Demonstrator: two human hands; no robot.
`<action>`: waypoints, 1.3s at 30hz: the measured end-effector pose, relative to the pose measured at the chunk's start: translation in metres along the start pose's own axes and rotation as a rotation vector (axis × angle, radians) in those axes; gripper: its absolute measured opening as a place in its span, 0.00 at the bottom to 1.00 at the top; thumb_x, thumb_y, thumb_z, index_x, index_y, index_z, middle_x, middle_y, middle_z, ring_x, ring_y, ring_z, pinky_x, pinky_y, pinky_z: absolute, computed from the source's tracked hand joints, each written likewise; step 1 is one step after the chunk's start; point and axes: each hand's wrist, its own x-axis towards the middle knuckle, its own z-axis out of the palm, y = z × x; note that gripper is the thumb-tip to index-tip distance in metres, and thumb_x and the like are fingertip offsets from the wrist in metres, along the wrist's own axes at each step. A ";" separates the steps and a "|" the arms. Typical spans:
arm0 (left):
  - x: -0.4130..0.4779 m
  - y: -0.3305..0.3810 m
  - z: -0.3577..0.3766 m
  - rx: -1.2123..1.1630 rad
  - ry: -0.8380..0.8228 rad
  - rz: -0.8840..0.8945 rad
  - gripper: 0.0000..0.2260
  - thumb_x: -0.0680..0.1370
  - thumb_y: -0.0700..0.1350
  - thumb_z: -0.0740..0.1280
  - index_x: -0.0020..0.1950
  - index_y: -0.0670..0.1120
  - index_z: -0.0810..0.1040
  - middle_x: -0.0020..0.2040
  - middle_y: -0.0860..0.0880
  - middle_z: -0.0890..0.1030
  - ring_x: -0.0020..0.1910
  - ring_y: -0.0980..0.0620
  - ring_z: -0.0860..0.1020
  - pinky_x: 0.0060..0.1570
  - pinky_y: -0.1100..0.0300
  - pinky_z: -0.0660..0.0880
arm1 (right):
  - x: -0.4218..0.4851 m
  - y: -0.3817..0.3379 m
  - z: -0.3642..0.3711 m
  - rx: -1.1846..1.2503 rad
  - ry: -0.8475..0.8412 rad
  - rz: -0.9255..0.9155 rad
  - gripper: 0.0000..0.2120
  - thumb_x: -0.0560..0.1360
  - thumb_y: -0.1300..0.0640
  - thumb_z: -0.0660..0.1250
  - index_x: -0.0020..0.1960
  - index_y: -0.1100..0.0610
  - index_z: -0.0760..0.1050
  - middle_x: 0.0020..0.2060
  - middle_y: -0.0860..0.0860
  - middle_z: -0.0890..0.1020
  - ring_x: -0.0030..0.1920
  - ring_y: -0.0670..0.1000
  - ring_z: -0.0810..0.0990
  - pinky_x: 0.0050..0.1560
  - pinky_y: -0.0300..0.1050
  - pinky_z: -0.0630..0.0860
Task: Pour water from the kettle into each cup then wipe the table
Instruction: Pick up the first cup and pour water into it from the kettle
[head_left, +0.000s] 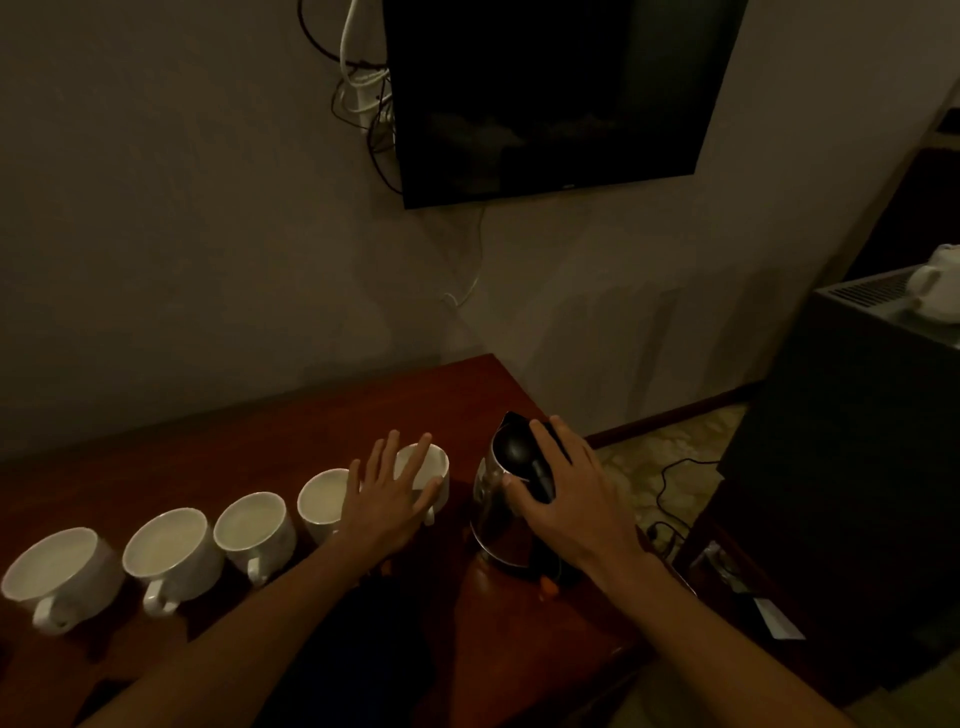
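Kettle (491, 514): upright at the right end of the table (441, 395), spout on the far side, handle on the side nearer the person.
Right hand (566, 499): lies over the handle and lid, thumb on one side of the handle and fingers curled over the other; judged a grip, kettle not lifted.
Left hand (384, 504): flat, fingers spread and straight, over the rightmost cup (440, 475); it holds nothing, and contact with the rim cannot be told.
Cups: five white ones in a row (252, 525) running leftward from the kettle; the light is too dim to tell fill levels.
Key relation: the rightmost cup stands just left of the kettle, so the pour goes leftward from the right hand, the nearer hand.
Step judged: start of pouring; wiping not yet begun.
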 end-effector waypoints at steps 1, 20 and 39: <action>0.000 0.000 0.002 -0.008 0.003 0.007 0.31 0.77 0.71 0.40 0.77 0.65 0.32 0.81 0.47 0.37 0.80 0.45 0.39 0.77 0.39 0.43 | -0.001 -0.001 0.000 -0.008 0.006 -0.002 0.39 0.74 0.25 0.51 0.80 0.40 0.51 0.81 0.43 0.53 0.80 0.47 0.54 0.69 0.57 0.71; 0.000 0.007 0.020 -0.032 0.164 0.161 0.32 0.82 0.62 0.55 0.79 0.64 0.38 0.81 0.48 0.36 0.80 0.41 0.42 0.72 0.37 0.59 | -0.020 -0.001 0.023 -0.023 0.210 -0.001 0.41 0.70 0.23 0.50 0.79 0.40 0.57 0.80 0.44 0.59 0.77 0.52 0.64 0.66 0.64 0.73; -0.003 0.008 0.032 0.188 0.208 0.218 0.25 0.85 0.53 0.53 0.82 0.55 0.50 0.80 0.44 0.33 0.78 0.33 0.37 0.76 0.36 0.50 | -0.033 0.006 0.035 0.073 0.402 -0.077 0.29 0.77 0.35 0.65 0.75 0.44 0.69 0.76 0.49 0.69 0.72 0.52 0.72 0.65 0.53 0.72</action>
